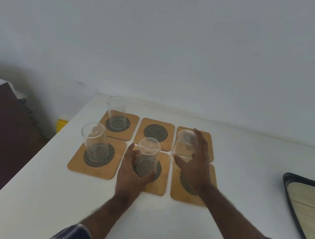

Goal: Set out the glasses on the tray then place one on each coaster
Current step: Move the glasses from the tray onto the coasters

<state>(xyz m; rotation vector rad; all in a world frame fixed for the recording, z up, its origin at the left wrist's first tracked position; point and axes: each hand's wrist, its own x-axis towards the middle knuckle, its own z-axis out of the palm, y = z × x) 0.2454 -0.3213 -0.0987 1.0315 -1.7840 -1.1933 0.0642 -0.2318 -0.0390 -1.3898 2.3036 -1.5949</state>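
Left hand (131, 172) is grasping an upright glass (147, 158) standing on the near-middle coaster (158, 185). Right hand (195, 162) is gripping a tilted glass (184, 148) above the far-right coaster (206, 142), lying just beyond. Far-middle coaster (155, 132) is lying bare.

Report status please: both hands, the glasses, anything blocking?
Left hand grips clear glass on front middle wooden coaster. Right hand holds second clear glass, off the coasters. Back middle coaster bare. Nothing blocking.
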